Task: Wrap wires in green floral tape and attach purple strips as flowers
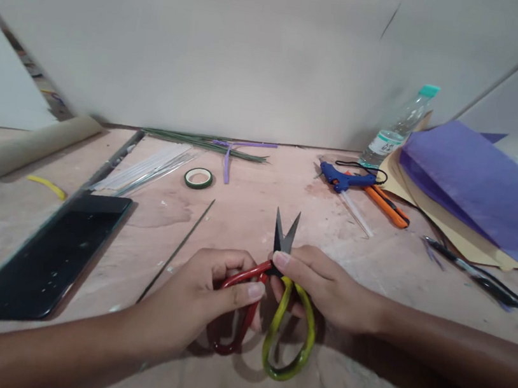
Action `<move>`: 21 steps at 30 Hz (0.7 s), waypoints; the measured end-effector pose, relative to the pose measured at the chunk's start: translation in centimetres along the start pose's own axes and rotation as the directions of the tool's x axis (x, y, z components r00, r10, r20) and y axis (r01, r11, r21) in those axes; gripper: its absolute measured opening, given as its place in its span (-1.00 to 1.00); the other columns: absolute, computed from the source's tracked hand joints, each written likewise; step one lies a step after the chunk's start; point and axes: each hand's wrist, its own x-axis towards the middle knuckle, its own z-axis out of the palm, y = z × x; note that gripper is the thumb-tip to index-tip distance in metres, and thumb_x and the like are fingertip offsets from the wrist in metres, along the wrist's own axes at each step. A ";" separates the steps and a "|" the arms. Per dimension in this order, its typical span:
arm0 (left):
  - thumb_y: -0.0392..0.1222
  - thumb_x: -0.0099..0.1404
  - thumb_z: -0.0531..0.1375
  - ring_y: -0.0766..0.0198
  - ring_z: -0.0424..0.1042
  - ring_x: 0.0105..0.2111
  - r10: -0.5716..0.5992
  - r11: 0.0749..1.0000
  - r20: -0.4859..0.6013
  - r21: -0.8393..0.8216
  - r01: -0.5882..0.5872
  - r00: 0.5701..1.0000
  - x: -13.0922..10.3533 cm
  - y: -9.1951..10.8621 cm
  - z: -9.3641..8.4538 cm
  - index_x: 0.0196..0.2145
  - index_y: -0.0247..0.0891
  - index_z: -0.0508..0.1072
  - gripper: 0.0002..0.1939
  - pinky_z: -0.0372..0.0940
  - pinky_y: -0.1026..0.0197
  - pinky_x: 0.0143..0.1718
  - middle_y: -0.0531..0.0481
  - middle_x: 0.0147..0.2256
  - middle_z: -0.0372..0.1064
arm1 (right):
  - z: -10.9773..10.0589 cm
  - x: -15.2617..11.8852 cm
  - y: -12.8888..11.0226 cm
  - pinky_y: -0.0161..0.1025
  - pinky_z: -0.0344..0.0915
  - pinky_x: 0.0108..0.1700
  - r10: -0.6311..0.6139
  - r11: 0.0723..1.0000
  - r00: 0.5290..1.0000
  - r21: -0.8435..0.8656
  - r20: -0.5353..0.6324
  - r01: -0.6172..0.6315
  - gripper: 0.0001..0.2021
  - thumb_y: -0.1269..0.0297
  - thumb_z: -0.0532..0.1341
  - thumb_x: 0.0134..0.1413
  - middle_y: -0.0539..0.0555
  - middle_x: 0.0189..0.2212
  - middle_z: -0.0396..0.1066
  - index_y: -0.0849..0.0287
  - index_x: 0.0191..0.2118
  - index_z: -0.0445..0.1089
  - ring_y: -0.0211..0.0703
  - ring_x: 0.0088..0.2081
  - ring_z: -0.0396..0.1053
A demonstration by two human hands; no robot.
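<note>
A pair of scissors [284,374] with one red and one yellow handle is held between both hands, blades parted and pointing away from me. My left hand [222,285] is closed around the red handle, its thumb lying across the loop. With thumb and fingers, my right hand [323,286] pinches the scissors near the pivot, just above the yellow loop. Some right fingers are hidden behind the scissors. A thin green stem wire [179,247] lies on the surface to the left of the blades.
Left are a black phone [57,255], a cardboard tube [29,146] and clear sticks [147,165]. Green tape [198,178] and green wires [208,144] lie farther back. Right are a blue glue gun [345,177], an orange cutter [385,205], a bottle [395,133], purple paper [481,187] and a pen [470,272].
</note>
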 end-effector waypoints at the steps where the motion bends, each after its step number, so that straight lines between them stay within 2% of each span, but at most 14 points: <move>1: 0.14 0.33 0.38 0.36 0.37 -0.59 -0.013 1.000 -0.006 0.006 0.013 1.000 0.0 -0.1 0.0 -0.27 -0.29 0.51 -0.60 0.24 0.36 -0.57 -0.02 -0.46 0.53 | 0.1 -0.1 0.1 -0.39 0.13 -0.58 0.019 1.000 1.000 -0.013 0.005 -0.019 -0.33 -0.23 -0.04 0.48 -0.06 -0.67 0.26 0.20 -0.48 0.38 -0.33 -0.64 0.20; 10: 0.09 0.42 0.28 0.41 0.22 -0.62 0.087 0.986 -0.059 0.145 -0.078 0.994 -0.2 0.0 0.1 -0.38 -0.31 0.49 -0.61 0.06 0.35 -0.61 0.03 -0.54 0.41 | 0.8 -0.3 -0.3 -0.40 0.10 -0.60 0.087 0.993 0.996 -0.085 -0.013 -0.088 -0.33 -0.26 -0.03 0.46 -0.08 -0.68 0.22 0.18 -0.48 0.37 -0.35 -0.65 0.15; 13: 0.07 0.43 0.26 0.39 0.23 -0.60 0.125 0.975 -0.038 0.189 -0.116 0.991 -0.3 0.0 0.2 -0.34 -0.29 0.49 -0.65 0.09 0.34 -0.58 0.01 -0.50 0.45 | 1.0 -0.6 -0.8 -0.39 0.12 -0.56 0.040 0.984 0.998 -0.174 -0.038 -0.046 -0.36 -0.21 -0.02 0.49 -0.10 -0.67 0.20 0.18 -0.46 0.39 -0.35 -0.62 0.16; 17: 0.06 0.45 0.24 0.39 0.26 -0.59 0.169 0.956 -0.024 0.245 -0.158 0.985 -0.5 0.4 0.5 -0.37 -0.29 0.49 -0.64 0.13 0.36 -0.57 0.03 -0.52 0.44 | 1.2 -0.9 -1.3 -0.38 0.17 -0.48 -0.041 0.961 0.999 -0.274 -0.035 0.030 -0.42 -0.05 -0.02 0.54 -0.11 -0.67 0.20 0.18 -0.45 0.41 -0.36 -0.61 0.20; 21: 0.07 0.45 0.23 0.41 0.22 -0.67 0.093 0.964 -0.033 0.251 -0.082 0.995 -0.9 0.9 1.0 -0.43 -0.29 0.45 -0.59 0.09 0.38 -0.65 0.07 -0.61 0.35 | 1.3 -0.9 -1.6 -0.37 0.18 -0.44 -0.093 0.950 0.996 -0.301 -0.007 0.087 -0.46 0.05 -0.02 0.55 -0.11 -0.65 0.20 0.17 -0.48 0.36 -0.36 -0.59 0.23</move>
